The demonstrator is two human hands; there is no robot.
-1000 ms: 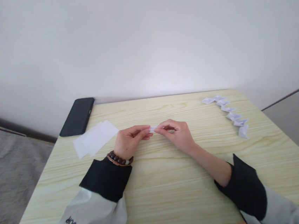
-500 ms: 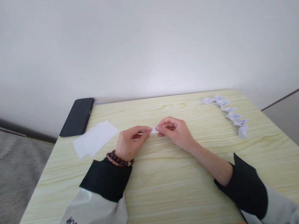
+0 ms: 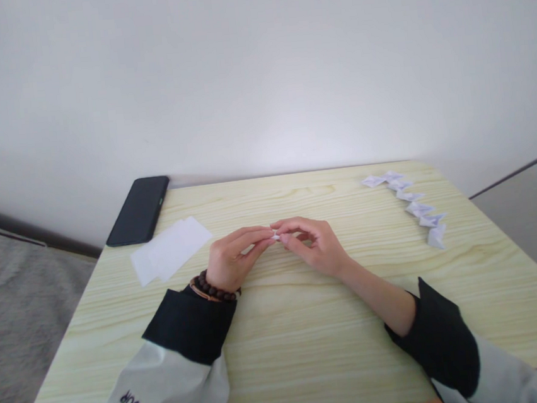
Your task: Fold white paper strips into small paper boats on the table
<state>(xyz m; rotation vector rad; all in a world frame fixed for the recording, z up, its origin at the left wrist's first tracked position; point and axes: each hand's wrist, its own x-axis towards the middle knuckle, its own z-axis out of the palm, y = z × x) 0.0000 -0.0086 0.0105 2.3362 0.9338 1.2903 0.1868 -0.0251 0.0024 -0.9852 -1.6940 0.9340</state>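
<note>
Between my fingertips is a small folded piece of white paper [image 3: 275, 236], mostly hidden by the fingers. My left hand [image 3: 238, 255] pinches its left side between thumb and fingers. From the right, my right hand [image 3: 313, 241] pinches the other side, its fingertips nearly meeting the left ones. Both hands are just above the middle of the table. Flat white paper sheets [image 3: 173, 249], overlapping, lie to the left of my left hand. Off to the right, several small folded paper pieces [image 3: 418, 208] form a curved row, boat-like in shape.
A black smartphone [image 3: 139, 211] lies at the table's back left corner, beside the sheets. The light wood-grain table [image 3: 302, 350] stands against a white wall [image 3: 256, 76]. Grey fabric [image 3: 27, 313] is to the left of the table.
My fingertips have drawn closer together, and less of the folded paper shows between them. The right fingers now lie flatter over it. Sheets, smartphone and folded row have stayed put.
</note>
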